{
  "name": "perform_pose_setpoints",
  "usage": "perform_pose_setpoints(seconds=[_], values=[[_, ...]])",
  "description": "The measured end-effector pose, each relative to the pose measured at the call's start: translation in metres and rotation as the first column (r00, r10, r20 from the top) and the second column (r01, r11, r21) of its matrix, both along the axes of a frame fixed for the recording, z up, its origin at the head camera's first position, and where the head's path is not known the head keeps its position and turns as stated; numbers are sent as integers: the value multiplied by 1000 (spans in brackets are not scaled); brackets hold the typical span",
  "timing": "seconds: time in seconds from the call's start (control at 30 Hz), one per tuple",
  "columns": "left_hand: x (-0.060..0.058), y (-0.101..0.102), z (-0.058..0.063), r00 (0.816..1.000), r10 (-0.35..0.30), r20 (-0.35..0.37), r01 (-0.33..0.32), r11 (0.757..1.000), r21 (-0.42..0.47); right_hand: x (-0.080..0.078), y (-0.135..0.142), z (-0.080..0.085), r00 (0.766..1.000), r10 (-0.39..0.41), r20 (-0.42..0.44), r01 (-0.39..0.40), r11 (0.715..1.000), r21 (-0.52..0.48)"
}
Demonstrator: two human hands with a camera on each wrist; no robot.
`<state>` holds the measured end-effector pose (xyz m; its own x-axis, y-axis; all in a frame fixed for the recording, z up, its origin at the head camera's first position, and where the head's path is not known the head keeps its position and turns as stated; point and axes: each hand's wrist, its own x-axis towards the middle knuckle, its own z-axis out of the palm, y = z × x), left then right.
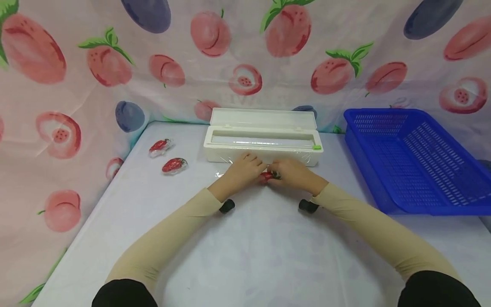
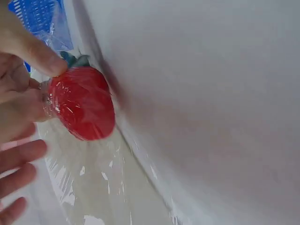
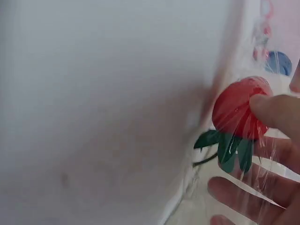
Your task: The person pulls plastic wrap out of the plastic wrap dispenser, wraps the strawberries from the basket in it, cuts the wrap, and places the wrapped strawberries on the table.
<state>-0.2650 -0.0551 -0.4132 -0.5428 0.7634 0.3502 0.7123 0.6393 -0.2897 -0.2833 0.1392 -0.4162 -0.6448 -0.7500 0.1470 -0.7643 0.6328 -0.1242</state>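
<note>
Both hands meet at a red strawberry (image 1: 265, 177) with green leaves, in front of the white cling-film box (image 1: 264, 143). My left hand (image 1: 245, 168) gathers clear plastic wrap at its left side. From the right, my right hand (image 1: 293, 175) grips it by the leafy end. In the left wrist view the strawberry (image 2: 86, 105) is covered by glossy film, bunched beside a thumb. The right wrist view shows a thumb on the strawberry (image 3: 239, 108), film stretched in creases over it and the fingers (image 3: 243, 197) behind.
Two wrapped strawberries lie at the left, one (image 1: 160, 147) behind the other (image 1: 174, 166). The box's lid (image 1: 264, 118) stands raised at the back, and a green slider (image 1: 316, 147) sits at its right end. A blue plastic basket (image 1: 368, 170) stands on the right.
</note>
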Motion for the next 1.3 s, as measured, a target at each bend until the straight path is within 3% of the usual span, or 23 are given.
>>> perform_pose_setpoints(seconds=[0.13, 0.27, 0.33, 0.5, 0.6, 0.73, 0.77, 0.83, 0.9, 0.93, 0.97, 1.0, 1.07, 1.17, 1.3], values=[[2, -7, 1, 984, -82, -157, 86, 996, 23, -8, 2, 5, 977, -29, 211, 39, 998, -44], [1, -12, -1, 935, -196, -295, 203, 979, -8, -15, 5, 9, 931, 9, 365, 31, 994, -103], [1, -13, -3, 918, -221, -329, 222, 974, -35, -18, 7, 11, 912, 33, 410, 21, 992, -127], [0, -13, -6, 943, -163, -289, 151, 986, -64, -21, 12, 17, 875, 77, 478, -6, 989, -148], [-1, -10, -9, 942, -135, -307, 124, 991, -55, -21, 14, 22, 853, 74, 517, -3, 990, -138], [-1, -6, -8, 953, -101, -287, 100, 995, -17, -19, 15, 26, 853, 20, 522, 39, 994, -101], [-1, -6, -6, 962, -87, -257, 88, 996, -9, -17, 15, 28, 867, 1, 498, 54, 994, -97], [0, -5, -4, 985, -50, -163, 52, 999, 8, -11, 15, 30, 930, -30, 366, 66, 994, -88], [0, -6, -1, 999, -3, -52, 5, 1000, 24, -4, 15, 32, 986, -28, 163, 46, 993, -112], [0, -6, 0, 1000, 20, 2, -20, 999, 34, -1, 15, 32, 999, -22, 46, 27, 992, -126], [-1, -7, 1, 998, 39, 53, -42, 998, 49, 2, 14, 32, 997, -10, -76, -1, 990, -138], [-1, -7, 2, 994, 54, 92, -60, 996, 61, 4, 14, 31, 982, 4, -189, -32, 989, -146], [-2, -8, 4, 987, 72, 143, -85, 993, 82, 7, 12, 29, 941, 47, -334, -102, 984, -150], [-2, -9, 6, 982, 78, 171, -95, 991, 94, 7, 9, 22, 906, 83, -416, -143, 983, -115], [-3, -7, 4, 980, 81, 183, -97, 992, 81, 6, 6, 15, 905, 70, -419, -117, 989, -87]])
